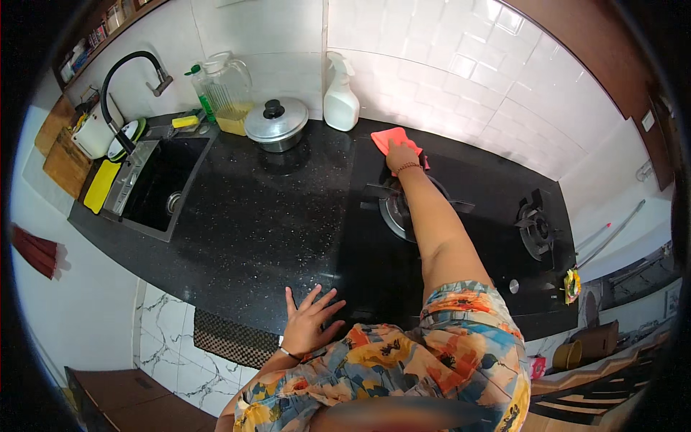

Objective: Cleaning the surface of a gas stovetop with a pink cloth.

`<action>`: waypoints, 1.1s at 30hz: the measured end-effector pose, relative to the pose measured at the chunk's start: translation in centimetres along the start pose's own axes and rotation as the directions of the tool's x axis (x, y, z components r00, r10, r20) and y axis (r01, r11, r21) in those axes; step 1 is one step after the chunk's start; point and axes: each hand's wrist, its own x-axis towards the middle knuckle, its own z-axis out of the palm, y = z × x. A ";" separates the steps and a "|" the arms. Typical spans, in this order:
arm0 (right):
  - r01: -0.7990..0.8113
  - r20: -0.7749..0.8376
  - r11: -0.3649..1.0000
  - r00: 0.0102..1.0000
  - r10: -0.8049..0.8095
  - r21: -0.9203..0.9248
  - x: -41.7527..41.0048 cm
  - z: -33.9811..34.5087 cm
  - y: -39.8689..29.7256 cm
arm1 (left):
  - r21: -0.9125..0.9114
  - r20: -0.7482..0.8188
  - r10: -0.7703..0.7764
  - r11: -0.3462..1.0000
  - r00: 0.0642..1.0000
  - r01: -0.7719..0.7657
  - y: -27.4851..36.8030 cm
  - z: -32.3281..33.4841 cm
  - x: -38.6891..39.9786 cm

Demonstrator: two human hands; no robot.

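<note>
My right hand [402, 155] reaches to the back of the black gas hob [378, 259] and presses on a red-pink cloth [390, 137] near the tiled wall. Below that forearm lies the left burner [397, 213], partly covered by the arm. My left hand [310, 323] rests with fingers spread at the front edge of the black speckled countertop [270, 227], holding nothing. A white spray bottle [341, 102] stands against the wall, left of the cloth.
A lidded metal pot [276, 127], a plastic pitcher [229, 97] and a green bottle [202, 94] stand at the back. At left are the sink [162, 186], black faucet [105, 89] and yellow cloth [102, 186]. The right burner [535, 229] has a raised pan support.
</note>
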 end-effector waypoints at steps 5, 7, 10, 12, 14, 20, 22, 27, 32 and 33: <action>0.154 0.113 0.529 0.892 -0.438 0.834 -0.2 -6.2 0.9 | 0.003 0.019 -0.025 1.000 0.999 0.025 0.0 0.0 0.1; 0.354 -0.147 0.433 0.884 -0.443 0.829 -1.1 -10.3 2.8 | -0.028 0.006 -0.029 0.999 1.000 0.029 0.0 0.1 0.1; 0.306 -0.186 0.445 0.938 -0.294 0.841 -3.3 -15.8 8.0 | -0.022 0.026 -0.034 0.999 0.999 0.035 -0.1 0.0 0.2; 0.222 -0.149 0.546 0.973 -0.176 0.808 -5.0 -17.6 11.7 | -0.031 0.014 -0.037 0.999 0.999 0.038 0.0 0.0 0.2; 0.007 0.099 0.804 0.992 -0.082 0.595 -6.3 -17.3 14.6 | -0.032 0.008 -0.044 0.999 0.999 0.044 0.1 0.0 0.2; 0.360 0.253 0.871 0.856 -0.451 0.334 -4.8 -8.0 14.9 | -0.015 0.003 -0.073 0.997 0.997 0.073 0.3 0.1 0.3; 0.642 0.247 0.754 0.715 -0.654 0.139 -3.7 -5.8 14.4 | -0.012 0.006 -0.093 0.996 0.996 0.093 0.4 0.2 0.4; 0.462 0.245 0.856 0.823 -0.512 0.234 -3.5 -5.4 16.2 | 0.002 -0.027 -0.089 0.996 0.996 0.089 0.5 0.6 0.5; 0.439 0.236 0.799 0.795 -0.559 0.412 -3.5 -5.5 17.2 | 0.029 -0.023 -0.100 0.995 0.995 0.101 0.7 0.6 0.5; 0.531 0.198 0.753 0.750 -0.631 0.388 -3.3 -5.2 17.3 | 0.011 -0.047 -0.088 0.996 0.995 0.088 0.8 0.7 0.4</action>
